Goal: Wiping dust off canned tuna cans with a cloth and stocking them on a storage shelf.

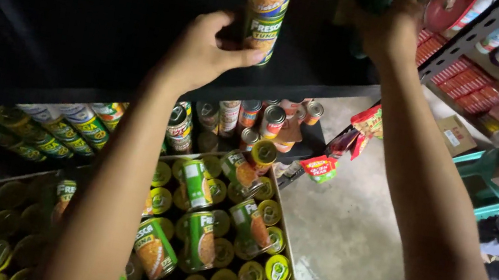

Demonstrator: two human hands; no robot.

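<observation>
Box (288, 234) full of green cans (199, 236); left hand (203, 51) grips stacked cans (268, 8), right hand (387, 24) clutches dark item.

Left hand (200, 51) clasps stacked green cans (267, 8) — open carton (288, 231) of cans below.

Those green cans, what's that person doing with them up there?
The person's left hand holds a stack of tall green-labelled metal cans against a dark shelf. The right hand reaches higher, touching something dark green that is hard to make out. Below sits an open cardboard box packed with more such cans, several lying sideways on top.
</observation>
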